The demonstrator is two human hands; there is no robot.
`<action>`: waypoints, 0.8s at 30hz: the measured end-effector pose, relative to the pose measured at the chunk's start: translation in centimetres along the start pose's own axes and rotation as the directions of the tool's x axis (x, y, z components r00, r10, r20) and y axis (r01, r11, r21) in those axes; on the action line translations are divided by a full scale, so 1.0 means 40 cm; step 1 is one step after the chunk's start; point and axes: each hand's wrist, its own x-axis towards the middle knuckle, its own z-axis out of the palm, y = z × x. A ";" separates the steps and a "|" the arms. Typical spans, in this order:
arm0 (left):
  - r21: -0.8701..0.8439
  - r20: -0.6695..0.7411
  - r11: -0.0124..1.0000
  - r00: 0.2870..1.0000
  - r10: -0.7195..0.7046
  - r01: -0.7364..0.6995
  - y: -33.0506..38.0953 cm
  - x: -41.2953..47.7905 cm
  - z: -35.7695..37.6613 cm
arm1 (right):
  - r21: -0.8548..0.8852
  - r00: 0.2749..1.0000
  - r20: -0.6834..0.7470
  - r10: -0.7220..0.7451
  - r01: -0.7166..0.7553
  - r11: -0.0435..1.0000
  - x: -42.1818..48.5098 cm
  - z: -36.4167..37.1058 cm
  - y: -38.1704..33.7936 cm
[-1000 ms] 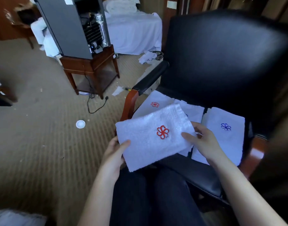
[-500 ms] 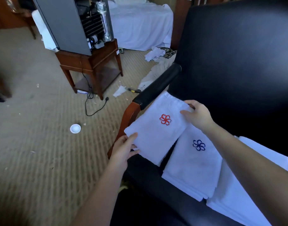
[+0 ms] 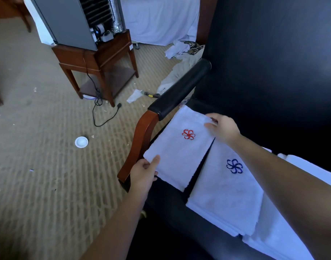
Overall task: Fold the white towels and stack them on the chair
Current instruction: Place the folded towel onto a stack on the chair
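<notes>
- Fingers (image 3: 155, 163) of the left hand (image 3: 143, 173): thumb laid on top of the near corner of the red-emblem towel (image 3: 179, 156), the other fingers tucked beneath it, so the corner is pinched. The forearm comes up from the lower edge of the view, wrist straight.
- Fingers (image 3: 209, 125) of the right hand (image 3: 224, 129): curled over the towel's far right corner and gripping it. They are slightly blurred. The right forearm crosses in from the lower right, above the other towels.
- Red-emblem towel: a folded white terry rectangle with a red pinwheel stitched near its centre. It lies flat at the left end of the chair seat (image 3: 170, 207), just beside the armrest. I cannot tell whether further towels lie under it.
- Blue-emblem towel (image 3: 224, 196): same fabric and fold, with a dark blue pinwheel. It lies just right of the first with a narrow gap between them, and layered edges show at its near side.
- More white towelling (image 3: 273, 241) lies further right, partly hidden by the right forearm.
- Chair: smooth black leather seat and tall back (image 3: 273, 62), a padded black armrest (image 3: 179, 91) and a curved, glossy red-brown wooden support (image 3: 142, 139).
- Carpet (image 3: 39, 184): beige, ribbed weave. A small round white lid (image 3: 81, 142) and a loose black cable (image 3: 102, 119) lie on it.
- Beyond, a grey appliance (image 3: 67, 21) stands on the tabletop (image 3: 112, 47) of a red-brown wooden stand.
- Farthest, a bed draped in a white sheet (image 3: 161, 19), with crumpled white cloth (image 3: 177, 50) on the floor beside it.
</notes>
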 end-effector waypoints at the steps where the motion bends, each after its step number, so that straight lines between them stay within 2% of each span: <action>1: -0.003 0.003 1.000 1.000 -0.004 0.004 0.000 0.004 0.001 | -0.036 1.000 0.007 -0.003 0.003 0.999 0.002 0.004 0.000; 3: -0.023 0.025 1.000 1.000 -0.015 0.016 -0.001 0.011 0.001 | -0.089 1.000 0.008 0.003 -0.003 0.996 0.002 0.010 0.005; 8: -0.012 0.078 0.998 0.996 -0.054 0.055 -0.013 0.014 0.018 | -0.066 0.992 -0.121 -0.035 0.027 0.997 0.015 0.019 0.001; 14: 0.004 0.079 0.995 0.992 -0.096 0.096 -0.020 0.024 0.028 | -0.213 0.997 -0.060 0.051 -0.063 0.975 0.006 0.042 -0.004; 20: 0.050 0.072 0.993 0.991 -0.111 0.108 -0.012 0.001 0.013 | -0.257 0.993 -0.121 -0.009 -0.023 0.966 -0.040 -0.010 -0.042; 22: 0.200 0.037 0.980 0.999 -0.010 0.002 -0.007 -0.013 -0.001 | -0.285 0.991 -0.131 -0.037 -0.002 0.959 -0.070 -0.023 -0.053; 24: 0.406 0.032 0.898 0.984 0.175 -0.173 0.006 -0.034 -0.020 | -0.330 0.987 -0.147 -0.067 0.015 0.944 -0.107 -0.038 -0.067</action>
